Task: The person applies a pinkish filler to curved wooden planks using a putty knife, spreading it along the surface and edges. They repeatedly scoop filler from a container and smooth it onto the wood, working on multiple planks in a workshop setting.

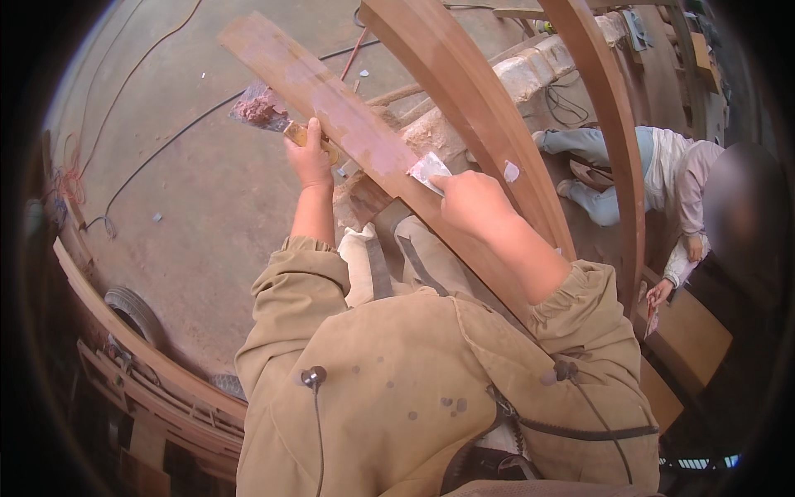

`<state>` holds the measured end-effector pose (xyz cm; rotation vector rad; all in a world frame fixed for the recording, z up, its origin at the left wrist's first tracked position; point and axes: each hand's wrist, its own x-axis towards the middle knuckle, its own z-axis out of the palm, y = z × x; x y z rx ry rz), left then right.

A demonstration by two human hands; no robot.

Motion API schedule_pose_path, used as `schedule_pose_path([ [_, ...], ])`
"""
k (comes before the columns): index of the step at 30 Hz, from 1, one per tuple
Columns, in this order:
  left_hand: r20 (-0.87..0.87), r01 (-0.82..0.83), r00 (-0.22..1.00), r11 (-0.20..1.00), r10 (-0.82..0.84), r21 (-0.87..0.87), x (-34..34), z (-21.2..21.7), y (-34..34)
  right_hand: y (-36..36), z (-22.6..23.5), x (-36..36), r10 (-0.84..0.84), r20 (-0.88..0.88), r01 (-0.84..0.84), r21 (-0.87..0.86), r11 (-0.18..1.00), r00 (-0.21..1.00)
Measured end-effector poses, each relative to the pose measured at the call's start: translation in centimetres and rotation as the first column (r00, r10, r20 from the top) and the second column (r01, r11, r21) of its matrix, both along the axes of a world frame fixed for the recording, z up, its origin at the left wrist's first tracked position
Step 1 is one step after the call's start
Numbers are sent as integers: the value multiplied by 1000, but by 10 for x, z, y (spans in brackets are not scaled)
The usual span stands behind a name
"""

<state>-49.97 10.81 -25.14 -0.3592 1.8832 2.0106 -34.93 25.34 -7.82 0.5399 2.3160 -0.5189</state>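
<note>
A long reddish-brown wooden plank (290,68) slants across in front of me, with pale pink filler smeared along its upper face. My right hand (476,203) is closed on a putty knife (428,171), whose light, filler-marked blade lies against the plank. At the plank's left edge, my left hand (310,157) is closed around a yellowish-brown, wood-like piece (296,132); its full shape is hidden. Just beyond that piece is a lump of pink filler (260,108) in clear plastic. Whether the two are joined, I cannot tell.
Curved wooden beams (464,83) rise to the right of the plank. Another person (671,178) crouches at the right, holding a small flat thing. Cables (170,137) cross the concrete floor. A tyre (132,313) and a long curved wooden piece (149,356) are at lower left.
</note>
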Motion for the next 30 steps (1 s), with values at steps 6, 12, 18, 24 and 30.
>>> schedule_pose_path([
  [6, 2, -9, 1000, 1000, 9, 25, 1, 3, 2, -23, -36, 38, -82, -199, 83, -2, 997, 976],
  [12, 8, 10, 1000, 1000, -11, 24, -3, 2, 0, -31, -42, 57, -51, -169, 58, 39, 998, 984],
  [18, 15, -11, 1000, 998, 10, 55, -1, 4, 2, -25, -24, 18, -73, -45, 73, 3, 997, 996],
  [24, 9, -19, 1000, 1000, 19, 10, -3, -2, -1, -24, -15, 16, -76, -52, 73, -54, 996, 996],
  [30, 41, -12, 999, 997, 9, 74, -1, 9, 3, -28, -21, 25, -25, 69, 30, -68, 997, 997],
])
